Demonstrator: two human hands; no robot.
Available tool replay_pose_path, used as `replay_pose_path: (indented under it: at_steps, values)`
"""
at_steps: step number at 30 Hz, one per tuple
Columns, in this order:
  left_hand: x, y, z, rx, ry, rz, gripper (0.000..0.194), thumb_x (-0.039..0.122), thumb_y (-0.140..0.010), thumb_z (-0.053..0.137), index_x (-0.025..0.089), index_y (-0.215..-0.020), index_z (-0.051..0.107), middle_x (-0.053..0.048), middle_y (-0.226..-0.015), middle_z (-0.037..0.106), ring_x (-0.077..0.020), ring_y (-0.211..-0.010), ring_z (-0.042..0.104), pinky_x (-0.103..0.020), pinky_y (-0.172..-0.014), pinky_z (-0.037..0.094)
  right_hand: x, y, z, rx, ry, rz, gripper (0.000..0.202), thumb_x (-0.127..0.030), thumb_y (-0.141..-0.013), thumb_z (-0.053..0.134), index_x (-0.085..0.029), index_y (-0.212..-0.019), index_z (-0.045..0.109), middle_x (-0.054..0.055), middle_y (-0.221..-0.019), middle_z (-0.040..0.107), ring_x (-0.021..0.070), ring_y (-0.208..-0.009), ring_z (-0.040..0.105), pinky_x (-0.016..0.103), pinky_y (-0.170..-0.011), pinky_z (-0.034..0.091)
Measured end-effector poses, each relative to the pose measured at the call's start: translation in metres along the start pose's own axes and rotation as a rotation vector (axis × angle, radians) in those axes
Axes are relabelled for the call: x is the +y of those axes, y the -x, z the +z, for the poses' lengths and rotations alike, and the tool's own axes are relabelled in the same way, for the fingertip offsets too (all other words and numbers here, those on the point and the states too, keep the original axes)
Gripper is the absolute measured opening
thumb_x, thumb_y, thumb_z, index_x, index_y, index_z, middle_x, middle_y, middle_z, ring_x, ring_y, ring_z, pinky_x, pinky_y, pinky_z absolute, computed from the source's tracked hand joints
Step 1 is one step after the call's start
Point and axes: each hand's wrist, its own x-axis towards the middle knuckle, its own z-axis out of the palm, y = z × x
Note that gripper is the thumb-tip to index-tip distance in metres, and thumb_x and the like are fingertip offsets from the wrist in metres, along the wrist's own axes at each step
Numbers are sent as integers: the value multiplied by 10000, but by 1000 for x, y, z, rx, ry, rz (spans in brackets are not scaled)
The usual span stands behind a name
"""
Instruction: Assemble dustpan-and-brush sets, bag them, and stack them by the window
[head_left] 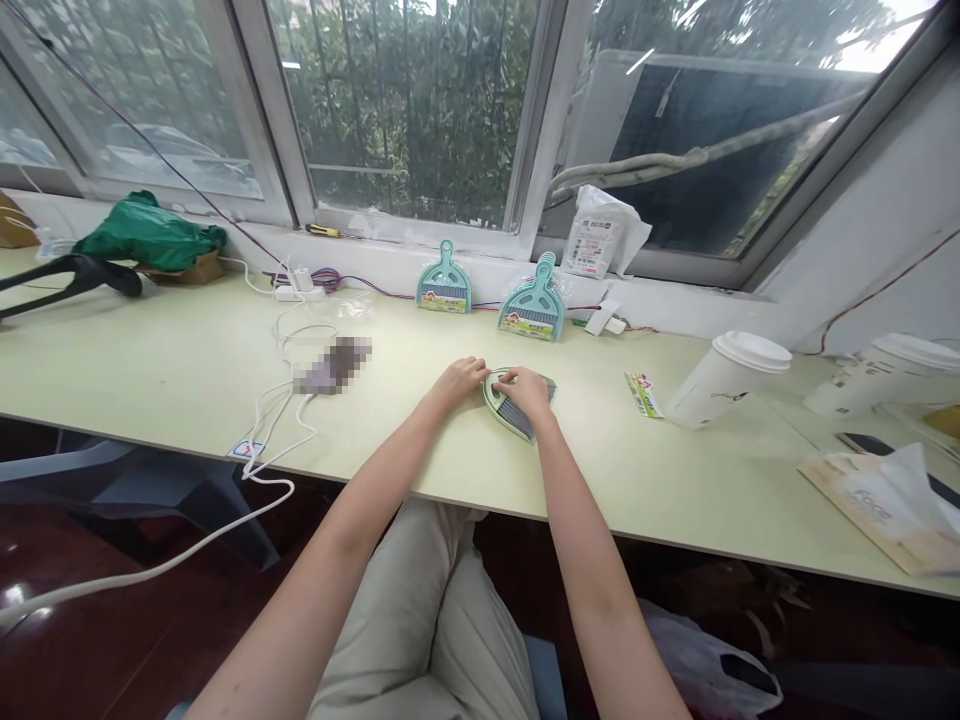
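A small green dustpan lies on the table in front of me, with a hand brush nested in it, its grey bristles showing. My left hand is closed at the dustpan's left end, fingertips on its edge. Bent over the brush from the right, my right hand pinches the upper part of it; the palm hides some of the pan. Farther back, a teal dustpan set with a printed label leans on the wall. Beside it leans a stack of similar dustpan sets in clear wrapping.
To the right are a printed label card, white lidded cups and a tissue pack. White cables and a blurred-out object lie on the left. A green bag sits near the windows.
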Motion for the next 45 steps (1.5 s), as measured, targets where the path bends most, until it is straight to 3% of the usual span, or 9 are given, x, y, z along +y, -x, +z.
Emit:
replay_pose_path:
  at_steps: [8,15,18,21,27,30,33,38,45]
  values:
    - [12,-8,3,-109,37,-110,281,75,-842,396,100,-984,638,-169,-969,636,-243,-861,604,-348,-754,439,-2,-1,3,-29,47,-41,181,-396,-764,661,-246,-859,700,37,-973,718,212,-977,620,296,-832,409]
    - [7,-13,1,464,859,-596,528,141,-831,419,184,-1356,391,-131,-1359,472,-247,-1223,478,-421,-1034,363,-7,1,7,230,-167,109,216,-350,-810,575,-220,-982,572,32,-919,710,208,-891,642,287,-766,420]
    - [11,-17,1,134,1484,-624,519,248,-825,504,190,-1331,402,-131,-1208,587,-245,-1019,614,-421,-917,463,-11,-1,11,376,-316,161,265,-254,-842,481,-203,-1102,475,26,-866,703,201,-851,644,289,-772,422]
    - [16,-15,4,-109,1740,-582,518,197,-681,683,186,-1170,510,-89,-1018,660,-219,-884,647,-362,-829,505,-11,-7,12,349,-438,92,268,-223,-845,430,-204,-1111,458,32,-925,689,171,-820,642,277,-790,432]
    - [-12,-8,2,271,1743,-824,454,111,-614,706,198,-983,458,-25,-934,636,-134,-770,625,-278,-709,520,74,-19,-24,610,-23,433,424,-220,-824,430,-149,-1239,478,189,-1361,462,306,-1295,362,514,-1023,270]
    - [-33,-9,5,410,1766,-862,451,125,-606,728,211,-950,449,-11,-927,623,-119,-764,623,-259,-701,510,128,-19,-40,504,158,548,513,-249,-839,445,-80,-1323,430,260,-1440,342,350,-1370,226,596,-1031,190]
    - [-46,-10,13,439,1763,-889,510,118,-571,746,241,-983,471,7,-932,623,-115,-760,622,-238,-679,491,144,-21,-41,333,190,483,382,-254,-874,411,-94,-1174,585,239,-1275,532,332,-1237,433,533,-1006,258]
    - [-53,-9,23,513,1728,-942,524,58,-510,705,226,-960,497,-2,-924,625,-137,-775,614,-247,-657,470,96,-24,-14,227,159,58,284,-285,-907,416,-200,-899,686,88,-1000,679,216,-976,585,452,-1028,231]
    - [-52,-4,18,566,1829,-947,503,103,-530,696,245,-980,520,-3,-939,633,-167,-816,608,-275,-647,497,64,-15,14,129,66,-43,254,-213,-906,452,-228,-1063,652,81,-1202,630,228,-1140,535,498,-1072,202]
